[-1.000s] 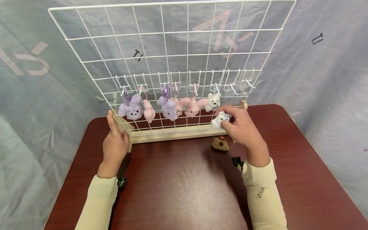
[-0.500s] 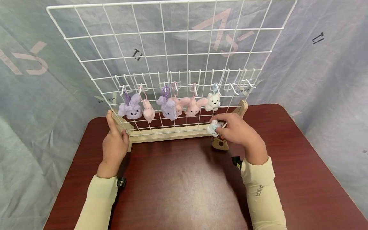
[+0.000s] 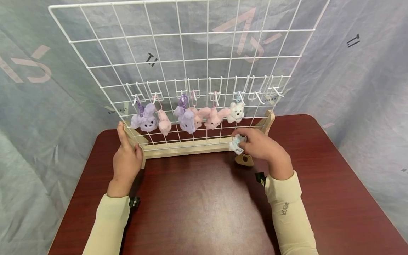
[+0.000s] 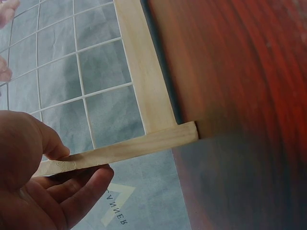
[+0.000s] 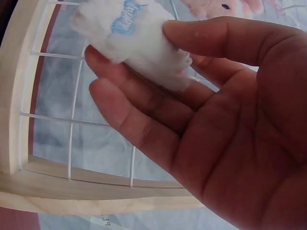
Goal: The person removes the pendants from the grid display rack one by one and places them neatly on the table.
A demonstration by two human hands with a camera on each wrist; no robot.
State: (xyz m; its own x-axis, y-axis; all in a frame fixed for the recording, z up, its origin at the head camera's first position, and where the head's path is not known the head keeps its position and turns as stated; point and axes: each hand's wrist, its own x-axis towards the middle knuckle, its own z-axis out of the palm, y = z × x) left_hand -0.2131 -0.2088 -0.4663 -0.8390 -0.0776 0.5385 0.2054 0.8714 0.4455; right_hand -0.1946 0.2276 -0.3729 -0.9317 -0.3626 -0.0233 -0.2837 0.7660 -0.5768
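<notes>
In the head view, my right hand holds a small white plush keychain low in front of the rack's right end. The right wrist view shows the thumb pressed on the white plush, blue lettering facing up and the fingers beneath. My left hand grips the wooden side foot of the wire grid rack at its left end. In the left wrist view, thumb and fingers lie on either side of that wooden foot. A brown plush keychain lies on the table just below my right hand.
Along the white grid rack hang purple plush, pink plush and a white bear plush on hooks. Two bare hooks stick out at the right. The rack's wooden base stands on the red-brown table.
My right hand has moved down and slightly left with the white plush, away from the hooks and towards the brown plush. The left hand has stayed on the rack.
</notes>
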